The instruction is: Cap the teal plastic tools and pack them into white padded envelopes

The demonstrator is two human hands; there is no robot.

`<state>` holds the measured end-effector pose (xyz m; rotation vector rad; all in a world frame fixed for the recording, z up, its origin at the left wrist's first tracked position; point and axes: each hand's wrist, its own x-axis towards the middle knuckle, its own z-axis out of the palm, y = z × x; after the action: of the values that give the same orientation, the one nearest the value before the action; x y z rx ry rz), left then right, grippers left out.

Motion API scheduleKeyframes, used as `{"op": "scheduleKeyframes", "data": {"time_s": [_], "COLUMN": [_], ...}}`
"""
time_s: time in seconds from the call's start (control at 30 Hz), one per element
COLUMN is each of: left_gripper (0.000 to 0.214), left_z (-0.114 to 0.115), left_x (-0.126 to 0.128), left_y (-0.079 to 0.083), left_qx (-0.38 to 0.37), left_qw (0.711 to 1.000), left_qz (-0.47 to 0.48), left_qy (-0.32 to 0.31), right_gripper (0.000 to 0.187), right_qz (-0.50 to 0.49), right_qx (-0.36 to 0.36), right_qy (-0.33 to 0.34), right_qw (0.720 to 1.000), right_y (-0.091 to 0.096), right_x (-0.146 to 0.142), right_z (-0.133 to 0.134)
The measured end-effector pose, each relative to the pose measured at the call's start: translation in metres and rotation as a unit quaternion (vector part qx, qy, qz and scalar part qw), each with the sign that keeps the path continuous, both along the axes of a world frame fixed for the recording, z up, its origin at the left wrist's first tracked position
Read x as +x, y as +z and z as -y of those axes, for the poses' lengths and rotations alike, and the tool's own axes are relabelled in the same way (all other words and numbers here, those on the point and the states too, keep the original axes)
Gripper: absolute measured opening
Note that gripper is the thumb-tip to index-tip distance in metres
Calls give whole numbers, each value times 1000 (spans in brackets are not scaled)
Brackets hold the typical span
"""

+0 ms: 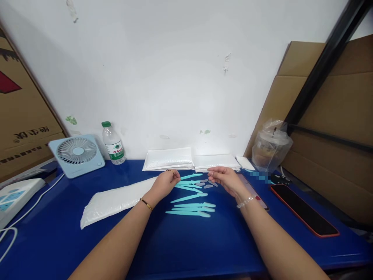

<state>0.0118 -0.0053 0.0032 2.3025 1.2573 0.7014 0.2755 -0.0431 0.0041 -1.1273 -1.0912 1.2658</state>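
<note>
Several teal plastic sticks point(192, 208) lie scattered on the blue table point(186, 245), with a few small clear caps point(208, 186) among them. My left hand point(165, 181) hovers at the left end of the pile with its fingers curled together. Whether it grips a stick is not clear. My right hand point(224, 179) is just right of the pile, fingertips pinched toward the left. What they hold is too small to name. The two hands face each other, a short gap apart.
A white padded bag point(113, 200) lies left of my left arm, more white bags point(192, 159) stacked by the wall. A small fan point(77, 153), a water bottle point(113, 144), a bagged drink cup point(271, 147) and a phone point(304, 210) stand around. Cardboard boxes flank both sides.
</note>
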Motion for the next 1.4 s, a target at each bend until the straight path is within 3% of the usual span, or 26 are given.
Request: {"op": "scheduleKeyframes", "data": {"time_s": [0.3,0.53,0.8,1.13,1.27,1.4], "left_gripper": [16,17,19,19,21,21], "left_z": [-2,2,-7,1,11,20], "left_x": [0,5,-4,3,3,2], "left_y": [-2,-1,-4,2,9,13], "left_qx": [-26,-40,-60,-56,-95,-153], "left_qw": [999,998,997,998,994,982], "left_qz": [28,38,49,37,17,-37], "left_qy": [-3,-30,-4,-23,-52,-107], "right_gripper": [30,30,29,28,31,23], "right_qz": [23,76,46,86,167,359], "right_qx": [12,29,67,63,46,112], "right_qy": [10,79,-27,46,107,58], "right_qw": [1000,994,996,993,979,925], "right_y": [-2,-4,3,-1,3,4], "right_x": [-4,-17,3,-14,-11,5], "right_z": [1,4,1,4,6,5]}}
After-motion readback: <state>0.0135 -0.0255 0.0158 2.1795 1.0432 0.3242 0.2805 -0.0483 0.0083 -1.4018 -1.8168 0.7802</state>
